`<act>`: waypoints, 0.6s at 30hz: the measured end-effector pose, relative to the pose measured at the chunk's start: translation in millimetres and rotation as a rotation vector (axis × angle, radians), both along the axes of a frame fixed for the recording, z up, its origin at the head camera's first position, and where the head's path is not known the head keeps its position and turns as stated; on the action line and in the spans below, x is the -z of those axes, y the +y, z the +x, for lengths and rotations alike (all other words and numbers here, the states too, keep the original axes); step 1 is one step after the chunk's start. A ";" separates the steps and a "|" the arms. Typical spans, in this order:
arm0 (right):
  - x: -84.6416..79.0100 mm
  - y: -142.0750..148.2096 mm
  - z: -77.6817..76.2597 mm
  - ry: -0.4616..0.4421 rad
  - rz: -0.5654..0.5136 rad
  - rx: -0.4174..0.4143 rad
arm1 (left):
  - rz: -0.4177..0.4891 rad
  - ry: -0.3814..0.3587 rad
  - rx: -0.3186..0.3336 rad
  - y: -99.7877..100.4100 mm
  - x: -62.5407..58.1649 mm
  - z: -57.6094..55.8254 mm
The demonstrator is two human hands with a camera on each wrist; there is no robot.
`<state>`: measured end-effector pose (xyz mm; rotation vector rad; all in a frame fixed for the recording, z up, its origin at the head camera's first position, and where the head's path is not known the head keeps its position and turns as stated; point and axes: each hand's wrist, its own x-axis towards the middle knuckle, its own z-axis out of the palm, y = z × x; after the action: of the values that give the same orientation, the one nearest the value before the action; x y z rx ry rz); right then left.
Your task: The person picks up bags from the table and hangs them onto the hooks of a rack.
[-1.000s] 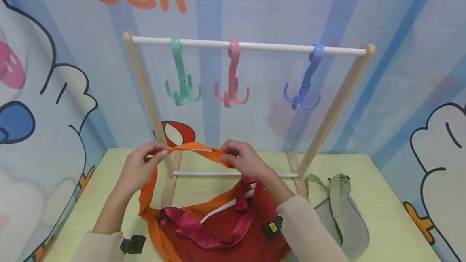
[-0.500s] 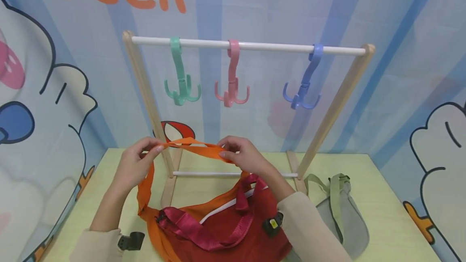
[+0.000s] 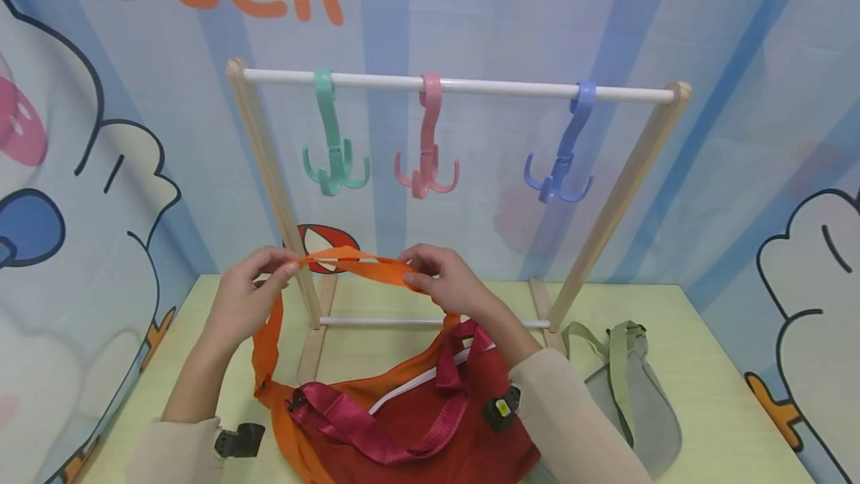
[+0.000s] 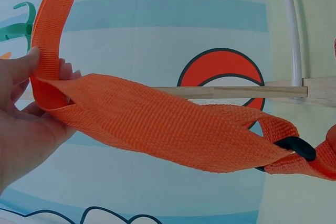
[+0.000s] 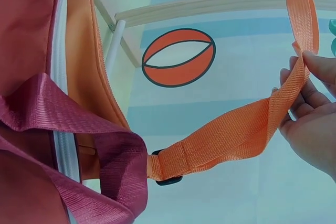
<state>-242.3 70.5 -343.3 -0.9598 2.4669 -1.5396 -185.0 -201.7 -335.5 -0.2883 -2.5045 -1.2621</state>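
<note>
An orange webbing strap arches up from a dark red and orange bag on the table. My left hand pinches it between thumb and fingers on the left. On the right, my right hand pinches the same strap, a stretch of it spanning between the hands. In the left wrist view the strap is twisted and runs down to a black buckle. The right wrist view shows its other end meeting a black buckle beside the bag's maroon handle and white zipper.
Behind the hands stands a wooden rack with a white top rail. From it hang a green hook, a pink hook and a blue hook. A grey bag with a green strap lies at the table's right.
Both hands have risen a little and shifted slightly left, lifting the orange strap with them. The bag's body and the hooks stay about where they were.
</note>
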 end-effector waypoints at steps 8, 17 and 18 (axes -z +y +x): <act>-6.1 -2.7 -1.7 0.008 0.007 -0.007 | 0.015 0.011 -0.002 -1.1 -7.4 1.1; -11.5 -2.8 -2.8 0.016 0.009 -0.022 | -0.006 0.028 -0.017 -0.6 -14.4 2.9; -11.6 -2.9 -3.1 0.022 0.011 -0.026 | -0.008 0.027 -0.020 -0.6 -15.2 3.3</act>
<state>-245.4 67.7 -331.6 -1.0087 2.4651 -1.5138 -181.7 -202.3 -320.3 -0.2795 -2.4842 -1.2326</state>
